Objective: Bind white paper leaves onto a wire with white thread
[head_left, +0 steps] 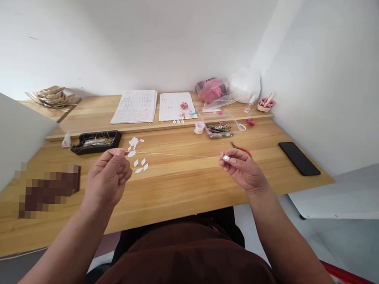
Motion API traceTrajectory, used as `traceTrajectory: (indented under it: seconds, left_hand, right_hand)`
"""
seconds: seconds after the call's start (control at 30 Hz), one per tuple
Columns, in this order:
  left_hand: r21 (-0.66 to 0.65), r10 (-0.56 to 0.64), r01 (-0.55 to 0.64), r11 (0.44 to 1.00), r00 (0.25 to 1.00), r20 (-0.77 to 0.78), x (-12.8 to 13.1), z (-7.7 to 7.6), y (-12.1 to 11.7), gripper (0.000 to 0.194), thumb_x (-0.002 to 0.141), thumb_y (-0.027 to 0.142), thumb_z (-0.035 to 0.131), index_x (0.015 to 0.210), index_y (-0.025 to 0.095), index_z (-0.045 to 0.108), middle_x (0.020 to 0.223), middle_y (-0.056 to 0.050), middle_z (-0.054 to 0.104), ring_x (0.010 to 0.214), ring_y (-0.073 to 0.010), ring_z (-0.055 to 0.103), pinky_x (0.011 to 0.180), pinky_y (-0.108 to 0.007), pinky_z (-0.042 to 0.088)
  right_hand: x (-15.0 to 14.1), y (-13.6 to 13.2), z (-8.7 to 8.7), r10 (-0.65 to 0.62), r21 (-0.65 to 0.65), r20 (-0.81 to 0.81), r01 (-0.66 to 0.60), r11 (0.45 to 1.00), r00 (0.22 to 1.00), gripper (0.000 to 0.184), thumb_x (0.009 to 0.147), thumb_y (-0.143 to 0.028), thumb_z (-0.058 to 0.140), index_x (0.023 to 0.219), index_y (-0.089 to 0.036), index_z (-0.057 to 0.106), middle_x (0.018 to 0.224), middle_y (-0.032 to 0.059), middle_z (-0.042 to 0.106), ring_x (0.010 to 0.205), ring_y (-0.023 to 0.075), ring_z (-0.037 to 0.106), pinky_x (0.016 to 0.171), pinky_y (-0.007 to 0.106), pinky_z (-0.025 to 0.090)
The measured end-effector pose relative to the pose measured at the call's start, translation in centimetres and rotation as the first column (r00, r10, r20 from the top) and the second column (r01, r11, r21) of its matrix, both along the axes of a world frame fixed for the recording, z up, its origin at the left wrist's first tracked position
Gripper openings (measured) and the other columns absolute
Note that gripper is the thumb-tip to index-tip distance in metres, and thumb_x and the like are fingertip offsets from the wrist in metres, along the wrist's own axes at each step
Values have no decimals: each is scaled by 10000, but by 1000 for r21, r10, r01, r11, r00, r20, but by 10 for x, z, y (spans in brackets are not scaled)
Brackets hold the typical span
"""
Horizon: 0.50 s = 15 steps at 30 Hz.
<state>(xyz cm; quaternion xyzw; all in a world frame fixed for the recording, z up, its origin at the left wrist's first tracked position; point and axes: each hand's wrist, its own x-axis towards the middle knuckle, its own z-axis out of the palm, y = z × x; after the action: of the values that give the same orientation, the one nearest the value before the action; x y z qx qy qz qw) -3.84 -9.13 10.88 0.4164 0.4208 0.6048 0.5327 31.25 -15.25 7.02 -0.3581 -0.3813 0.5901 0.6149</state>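
Observation:
A thin pale thread (176,155) runs nearly level and taut between my two hands above the table. My left hand (111,172) is closed, pinching the thread's left end between thumb and forefinger. In my right hand (243,171) a small white spool (226,158) sits between thumb and fingers, with the thread leading from it. Below and behind the left end of the thread lie several white leaf-shaped pieces (139,170) on the wood. Orange-handled pliers or scissors (242,149) lie just behind my right hand, partly hidden by it.
The wooden table (181,187) has a raised back shelf holding paper sheets (134,108) and plastic bags (216,93). A black tray (97,142) and glue bottle (66,140) stand left. A clear box (219,130) of small parts sits at centre back; a black phone (298,158) lies right.

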Motion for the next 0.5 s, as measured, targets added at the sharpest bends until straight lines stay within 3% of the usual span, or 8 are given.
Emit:
traceTrajectory:
  seconds: [0.33,0.5]
  left_hand:
    - [5,46,-45,999,999,-28,-16,13,-5,118,901,228,734,808,200,666,546,61,256,471,-54,224,420,-192,156]
    - [6,44,-44,999,999,-6,-17,10,-6,139,806,238,796,810,183,668,531,73,280,466,-56,223,405,-194,152]
  right_hand:
    - [-1,-12,0,141,31,22,-142,989,990,232,718,-297,946,919,-247,843,965,20,791,778,109,749,637,178,576]
    - [-2,-5,-2,59,11,100,-60,998,993,263,755,-304,918,1004,-276,834,989,15,785,829,119,739,692,214,578]
